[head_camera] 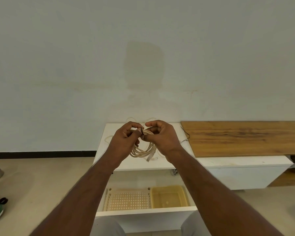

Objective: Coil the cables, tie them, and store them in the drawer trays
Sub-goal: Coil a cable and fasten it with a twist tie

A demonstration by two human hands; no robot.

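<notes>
While both hands [143, 138] pinching coiled cable [143, 149]: white cabinet top [175, 133], open drawer [143, 212], plain wall [109, 57].

Two hands [126, 138] [160, 138], one coiled cable [143, 150], two drawer trays [128, 200] [169, 196], one wooden board [245, 138].

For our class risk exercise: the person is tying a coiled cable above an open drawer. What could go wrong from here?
1. The dark tie is only pinched at the coil's top; if the left hand or right hand slips, the beige cable coil may spring loose.
2. The dangling plug could snag when lowered into the trays.
</notes>
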